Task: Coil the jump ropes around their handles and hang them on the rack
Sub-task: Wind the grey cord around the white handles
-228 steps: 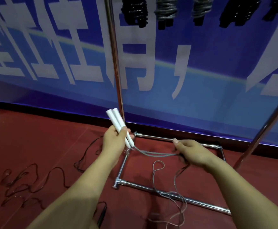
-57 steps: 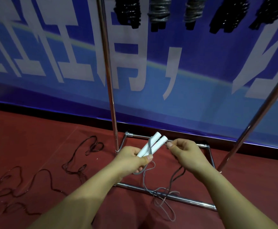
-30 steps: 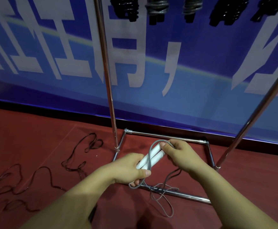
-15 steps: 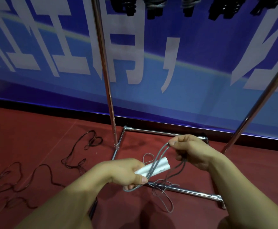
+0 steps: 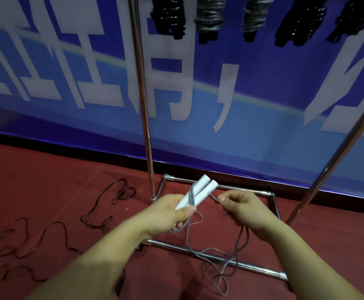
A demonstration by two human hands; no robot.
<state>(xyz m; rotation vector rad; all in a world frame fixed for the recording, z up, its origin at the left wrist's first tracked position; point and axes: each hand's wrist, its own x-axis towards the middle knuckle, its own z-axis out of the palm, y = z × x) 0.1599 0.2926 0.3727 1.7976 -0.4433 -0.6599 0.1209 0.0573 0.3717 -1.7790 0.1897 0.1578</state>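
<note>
Rack [image 5: 142,105]: polished metal tubing, mirror-bright, with glossy highlights along uprights and base rails. Handles [image 5: 195,194]: smooth white plastic, matt. Rope [image 5: 189,237]: thin grey cord with a slight sheen. Hung coils [image 5: 209,18]: glossy black and silvery grey cord. Floor [image 5: 46,180]: matt red carpet-like cloth. Banner [image 5: 263,105]: smooth printed sheet, faintly shiny.

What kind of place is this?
Probably a gym or sports-event hall: a red carpeted floor, a big blue printed banner as backdrop, and coiled jump ropes hanging on a chrome rack.
</note>
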